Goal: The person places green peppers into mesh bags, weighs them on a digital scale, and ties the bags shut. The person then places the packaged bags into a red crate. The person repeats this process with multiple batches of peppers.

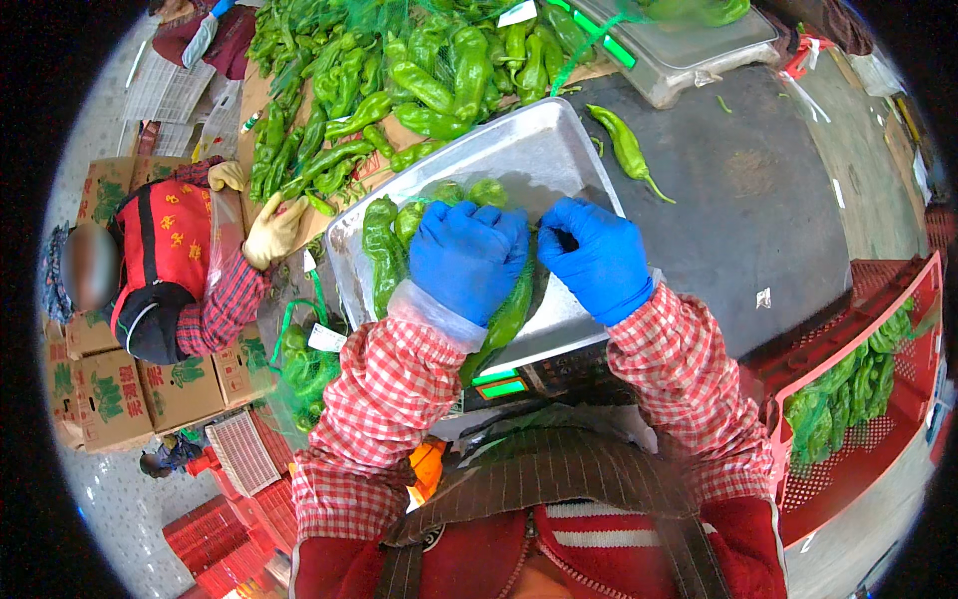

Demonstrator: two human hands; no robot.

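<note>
Both my hands wear blue gloves and are over a metal tray [576, 153] that rests on a digital scale. My left hand [470, 258] is curled, its fingers closed on a green mesh bag of green peppers [509, 314]; one pepper shows below it. Close to its right, my right hand [595, 258] has its thumb and fingertips brought together; whether they pinch a bit of the mesh cannot be made out. A long green pepper [383, 251] lies in the tray at the left, with the tips of more peppers above my left hand.
Loose green peppers [426, 90] are heaped beyond the tray. A single pepper [625, 146] lies on the dark tabletop [748, 217]. Another scale [688, 60] stands at the top. A red crate [861, 464] holds netted peppers at right. A co-worker's gloved hand [273, 232] is at the left.
</note>
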